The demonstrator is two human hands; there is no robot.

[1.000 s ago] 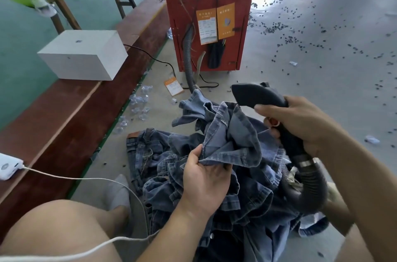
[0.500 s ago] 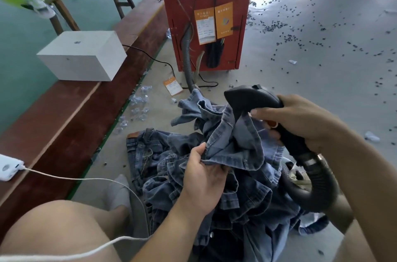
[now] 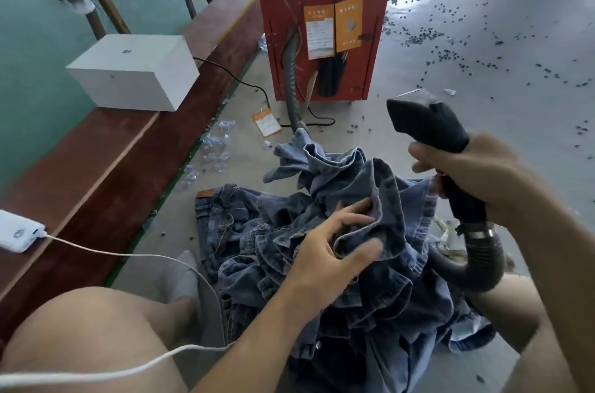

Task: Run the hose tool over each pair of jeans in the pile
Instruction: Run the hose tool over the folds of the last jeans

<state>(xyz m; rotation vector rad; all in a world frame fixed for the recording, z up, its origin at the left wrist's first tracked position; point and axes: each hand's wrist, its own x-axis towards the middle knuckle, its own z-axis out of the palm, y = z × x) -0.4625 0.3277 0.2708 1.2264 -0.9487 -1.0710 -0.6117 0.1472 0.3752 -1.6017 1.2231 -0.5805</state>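
A heap of blue jeans (image 3: 338, 280) lies on the floor between my legs. My left hand (image 3: 335, 244) pinches a fold of the top pair, thumb on one side and fingers on the other. My right hand (image 3: 473, 177) grips the black handle of the hose tool (image 3: 428, 125). Its flat nozzle is lifted off the denim and points up and to the left. The ribbed black hose (image 3: 483, 260) curves down from the handle behind the pile.
A red machine (image 3: 325, 22) stands ahead with a grey hose running into it. On the brown ledge at left sit a white box (image 3: 132, 73) and a white charger (image 3: 19, 231) with a cable across my knee. Dark bits litter the floor at right.
The hose tool has lifted off the jeans and swung up and to the right. My left hand has shifted its hold on the fold, fingers now spread along it.
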